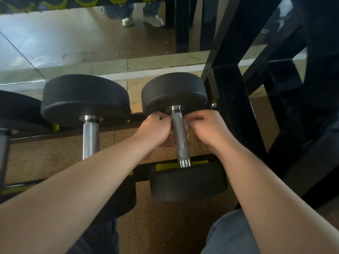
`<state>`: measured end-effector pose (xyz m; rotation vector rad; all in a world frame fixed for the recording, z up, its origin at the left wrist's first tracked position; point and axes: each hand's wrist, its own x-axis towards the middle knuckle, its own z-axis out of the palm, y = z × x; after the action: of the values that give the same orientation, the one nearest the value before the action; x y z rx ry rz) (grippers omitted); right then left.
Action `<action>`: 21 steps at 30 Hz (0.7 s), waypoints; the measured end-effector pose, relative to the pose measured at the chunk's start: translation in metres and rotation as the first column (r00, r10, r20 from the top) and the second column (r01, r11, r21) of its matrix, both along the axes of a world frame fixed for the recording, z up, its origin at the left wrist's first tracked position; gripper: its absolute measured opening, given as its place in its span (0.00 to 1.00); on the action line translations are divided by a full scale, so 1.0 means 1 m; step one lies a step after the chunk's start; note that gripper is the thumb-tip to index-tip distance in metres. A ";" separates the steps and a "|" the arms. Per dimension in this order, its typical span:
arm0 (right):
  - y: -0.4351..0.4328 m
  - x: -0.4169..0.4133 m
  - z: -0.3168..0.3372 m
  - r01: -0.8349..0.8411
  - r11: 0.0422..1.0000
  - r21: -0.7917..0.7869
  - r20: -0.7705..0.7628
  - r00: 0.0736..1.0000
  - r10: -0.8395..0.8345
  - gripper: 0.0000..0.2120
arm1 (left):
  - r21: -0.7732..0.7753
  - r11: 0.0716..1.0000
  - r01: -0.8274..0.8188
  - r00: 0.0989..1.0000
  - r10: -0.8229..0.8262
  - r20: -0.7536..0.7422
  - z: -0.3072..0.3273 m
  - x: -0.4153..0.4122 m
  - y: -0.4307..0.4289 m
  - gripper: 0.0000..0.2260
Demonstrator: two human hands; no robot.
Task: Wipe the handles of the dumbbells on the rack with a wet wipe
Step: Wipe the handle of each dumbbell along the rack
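The right dumbbell lies across the rack, its knurled steel handle [178,136] running between two black round heads [174,92]. My left hand [157,131] is on the handle's left side and my right hand [207,129] on its right, both with fingers curled close to the bar near its far end. A small bit of white wet wipe [187,127] shows at my right fingertips; the rest is hidden behind the hands and the bar. A second dumbbell handle [91,140] stands free to the left.
The black rack frame [231,99] rises close on the right, with yellow strips on the rails [165,166]. A mirror behind reflects the floor and someone's white shoes [153,20]. Part of another dumbbell [11,110] is at the far left. Cork-coloured floor lies below.
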<state>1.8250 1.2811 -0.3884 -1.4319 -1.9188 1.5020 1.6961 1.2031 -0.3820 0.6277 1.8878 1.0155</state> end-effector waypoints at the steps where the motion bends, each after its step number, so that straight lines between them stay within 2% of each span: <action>1: 0.001 -0.003 -0.001 0.059 0.998 -0.007 -0.069 0.996 -0.059 0.09 | 0.000 1.000 0.001 1.000 -0.001 0.002 0.000 0.000 0.001 0.08; 3: 0.002 0.000 0.001 0.027 1.000 -0.015 -0.099 0.995 -0.028 0.09 | -0.005 1.000 0.002 1.000 -0.002 0.011 0.000 0.001 0.001 0.08; 5: 0.003 0.009 0.008 -0.141 0.986 -0.084 0.029 0.989 0.144 0.09 | -0.011 1.000 0.003 1.000 -0.003 0.019 0.001 0.000 0.001 0.08; 7: 0.005 0.019 0.012 -0.337 0.927 -0.166 0.255 0.893 0.370 0.06 | -0.023 1.000 0.000 1.000 0.001 0.031 0.001 0.000 0.000 0.09; 9: 0.002 0.024 0.011 -0.450 0.860 -0.241 0.367 0.778 0.509 0.07 | -0.031 1.000 0.000 0.999 0.002 0.040 0.000 0.000 0.001 0.10; 11: 0.001 0.023 0.012 -0.464 0.861 -0.209 0.362 0.781 0.509 0.09 | -0.032 0.999 0.010 0.998 -0.008 0.065 -0.003 -0.001 0.003 0.12; 13: 0.001 0.019 0.012 -0.472 0.873 -0.126 0.352 0.801 0.484 0.11 | -0.045 0.999 0.020 0.987 -0.013 0.161 -0.008 -0.003 0.004 0.15; 16: 0.003 0.016 0.010 -0.420 0.902 -0.105 0.345 0.835 0.429 0.11 | -0.190 0.981 0.042 0.947 0.022 0.319 -0.016 -0.007 0.004 0.19; 18: 0.002 0.016 0.007 -0.391 0.913 -0.115 0.347 0.845 0.406 0.11 | -0.283 0.958 -0.045 0.936 0.140 0.322 -0.019 -0.016 0.002 0.15; 21: 0.003 0.015 0.005 -0.358 0.917 -0.175 0.316 0.862 0.397 0.08 | -0.303 0.941 -0.153 0.885 0.267 0.383 -0.023 -0.027 0.004 0.14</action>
<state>1.8404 1.2838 -0.3832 -1.5122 -2.4883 1.6271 1.6692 1.2066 -0.4054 0.0331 1.6840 0.9228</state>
